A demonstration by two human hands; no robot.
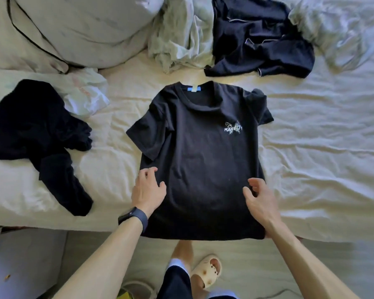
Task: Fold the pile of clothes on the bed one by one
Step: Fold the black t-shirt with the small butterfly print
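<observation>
One wrinkled cream bed sheet (311, 147) fills the view, with pale floor (117, 255) at 6 o'clock. At centre a soft black T-shirt (199, 158) lies flat. Three crumpled heaps: black garment (30, 130) at 9, navy garment (261, 39) at 1, pale green garment (177, 39) at 12. The left hand (148, 188) and right hand (260, 201) flank the shirt's lower sides, fingers loosely curled, gripping nothing.
</observation>
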